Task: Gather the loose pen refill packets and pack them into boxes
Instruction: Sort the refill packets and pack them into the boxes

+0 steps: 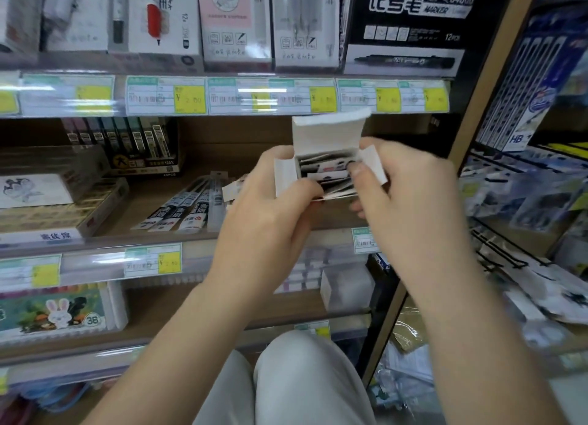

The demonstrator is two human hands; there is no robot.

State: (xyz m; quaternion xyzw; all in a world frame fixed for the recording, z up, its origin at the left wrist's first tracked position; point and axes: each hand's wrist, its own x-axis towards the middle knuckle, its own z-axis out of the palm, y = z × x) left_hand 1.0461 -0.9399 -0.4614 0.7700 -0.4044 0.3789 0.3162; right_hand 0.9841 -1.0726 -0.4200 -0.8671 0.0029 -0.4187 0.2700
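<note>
Head view, stationery shop shelving, person seated/crouched, pale trousers (296, 380) at bottom centre

- White box (324, 157) held up at centre of frame, top lid flap open & standing upright, side flaps splayed out L and R
- Box already stuffed w/ refill packets (327, 173), black/white ends showing at the opening, a few sticking out unevenly at lower edge
- Left hand (267, 208) grips box from its left side, fingers curled round the wall, thumb by the left flap
- Right hand (410, 195) holds box's right side, fingers curled; one fingertip (354, 167) presses on packet ends at the opening
- Loose refill packets (187, 208) lie fanned out on middle shelf (152, 202), centre-left of frame, just left of left hand, partly hidden behind it
- Price tags (191, 98) w/ yellow patches along shelf edges, upper part of frame
- Black marker box (410, 27) upper right; pencil-lead display (140, 144) mid-left; rabbit-print box (57, 313) lower left
- Wire hooks w/ hanging packs on right side, blurred
</note>
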